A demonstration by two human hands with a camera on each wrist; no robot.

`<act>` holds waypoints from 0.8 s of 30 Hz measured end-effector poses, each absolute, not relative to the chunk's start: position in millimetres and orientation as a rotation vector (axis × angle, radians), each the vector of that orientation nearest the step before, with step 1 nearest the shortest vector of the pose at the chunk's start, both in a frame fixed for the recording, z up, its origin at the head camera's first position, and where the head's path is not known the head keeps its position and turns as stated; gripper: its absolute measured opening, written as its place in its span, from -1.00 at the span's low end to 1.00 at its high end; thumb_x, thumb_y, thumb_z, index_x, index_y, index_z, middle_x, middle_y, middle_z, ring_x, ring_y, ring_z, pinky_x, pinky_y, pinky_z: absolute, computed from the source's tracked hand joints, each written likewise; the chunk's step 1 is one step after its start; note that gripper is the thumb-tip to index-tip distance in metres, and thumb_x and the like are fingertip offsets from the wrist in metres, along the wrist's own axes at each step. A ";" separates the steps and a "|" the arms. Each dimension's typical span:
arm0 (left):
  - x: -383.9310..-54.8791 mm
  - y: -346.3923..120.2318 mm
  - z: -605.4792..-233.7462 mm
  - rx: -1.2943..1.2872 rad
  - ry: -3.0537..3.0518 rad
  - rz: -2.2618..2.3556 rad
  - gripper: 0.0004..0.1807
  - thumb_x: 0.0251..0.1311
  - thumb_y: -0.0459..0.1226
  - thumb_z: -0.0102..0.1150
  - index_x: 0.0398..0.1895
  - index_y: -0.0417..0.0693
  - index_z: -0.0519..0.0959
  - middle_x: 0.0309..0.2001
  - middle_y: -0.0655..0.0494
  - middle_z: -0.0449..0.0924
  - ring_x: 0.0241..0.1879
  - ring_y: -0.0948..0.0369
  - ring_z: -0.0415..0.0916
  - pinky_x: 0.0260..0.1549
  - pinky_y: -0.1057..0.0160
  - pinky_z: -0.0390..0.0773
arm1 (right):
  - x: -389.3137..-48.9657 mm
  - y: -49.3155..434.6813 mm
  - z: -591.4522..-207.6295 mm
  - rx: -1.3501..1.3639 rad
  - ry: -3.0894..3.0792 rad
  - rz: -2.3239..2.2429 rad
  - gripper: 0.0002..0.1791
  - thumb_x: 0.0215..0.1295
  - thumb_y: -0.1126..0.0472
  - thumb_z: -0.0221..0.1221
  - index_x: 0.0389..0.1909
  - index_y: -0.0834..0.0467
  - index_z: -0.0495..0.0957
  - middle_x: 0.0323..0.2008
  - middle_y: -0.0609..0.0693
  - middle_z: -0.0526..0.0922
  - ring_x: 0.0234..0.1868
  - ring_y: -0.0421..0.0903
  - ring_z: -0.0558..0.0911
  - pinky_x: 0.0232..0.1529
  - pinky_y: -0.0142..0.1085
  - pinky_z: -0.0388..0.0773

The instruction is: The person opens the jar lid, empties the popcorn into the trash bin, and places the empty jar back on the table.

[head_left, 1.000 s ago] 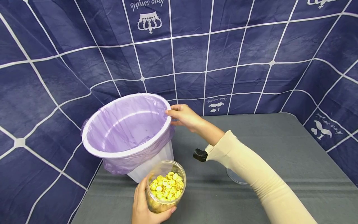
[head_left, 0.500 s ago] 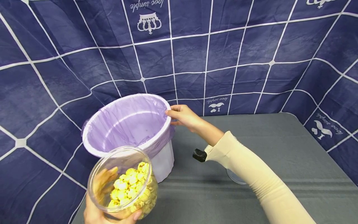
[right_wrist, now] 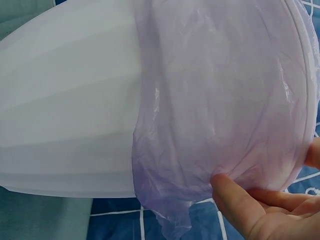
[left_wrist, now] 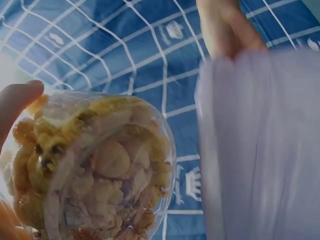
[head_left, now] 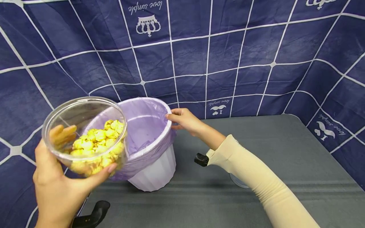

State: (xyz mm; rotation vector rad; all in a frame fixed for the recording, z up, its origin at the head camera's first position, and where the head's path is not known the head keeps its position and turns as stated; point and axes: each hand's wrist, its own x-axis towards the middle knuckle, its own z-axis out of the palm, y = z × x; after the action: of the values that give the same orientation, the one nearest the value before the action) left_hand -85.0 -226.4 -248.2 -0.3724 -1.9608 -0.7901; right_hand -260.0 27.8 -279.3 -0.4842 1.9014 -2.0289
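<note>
A clear plastic jar (head_left: 85,110) partly filled with yellow popcorn (head_left: 98,141) is gripped by my left hand (head_left: 57,183), fingers and thumb round its sides. The jar is raised, its open mouth tilted toward me, in front of the left side of a white trash bin (head_left: 154,174). In the left wrist view the jar's base and the popcorn (left_wrist: 100,170) show through the plastic. A purple bag (head_left: 142,133) lines the bin and folds over its rim. My right hand (head_left: 185,122) pinches the bin's right rim, the bag beneath its fingers (right_wrist: 235,200) in the right wrist view.
A clear round lid (head_left: 239,181) lies on the grey table (head_left: 199,202), partly hidden by the right sleeve (head_left: 251,171). Behind and at both sides hangs a blue cloth (head_left: 191,57) with white lines. Black wrist mounts (head_left: 201,159) show by both wrists.
My left hand has carried the jar of popcorn up and to the left, from in front of the bin to over its left side. My right hand stays on the rim.
</note>
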 end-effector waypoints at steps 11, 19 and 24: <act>-133.2 -215.1 -199.8 -0.314 -2.262 -0.375 0.20 -0.57 0.35 0.24 0.20 -0.16 0.19 -0.04 -0.32 0.30 -0.04 -0.29 0.18 -0.07 -0.20 0.14 | -260.3 28.0 -280.3 -0.500 1.897 -2.038 -0.63 0.25 0.28 0.02 0.00 0.45 0.39 -0.19 0.10 0.51 -0.15 -0.11 0.52 -0.14 -0.27 0.51; -157.7 -225.3 -185.0 -0.393 -2.472 -0.074 0.17 -0.69 -0.01 0.53 0.18 -0.19 0.18 0.05 -0.30 0.25 -0.01 -0.29 0.14 -0.17 -0.23 0.11 | -259.4 27.4 -280.4 -0.504 1.888 -2.044 -0.62 0.25 0.28 0.02 0.01 0.45 0.38 -0.15 0.14 0.50 -0.12 -0.08 0.52 -0.14 -0.27 0.51; -168.7 -229.0 -183.2 -0.574 -2.459 0.161 0.09 -0.63 0.02 0.45 0.15 -0.18 0.21 0.03 -0.27 0.26 -0.01 -0.24 0.17 -0.17 -0.21 0.14 | -259.8 27.5 -280.7 -0.499 1.896 -2.039 -0.63 0.25 0.28 0.03 0.00 0.45 0.39 -0.18 0.11 0.51 -0.12 -0.09 0.51 -0.15 -0.28 0.51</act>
State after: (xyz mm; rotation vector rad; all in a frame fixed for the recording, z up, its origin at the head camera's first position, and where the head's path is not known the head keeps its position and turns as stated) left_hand -168.7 -229.0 -183.2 -0.5736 -2.4590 0.1606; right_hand -259.8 27.5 -280.7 -0.4992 1.8965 -2.0392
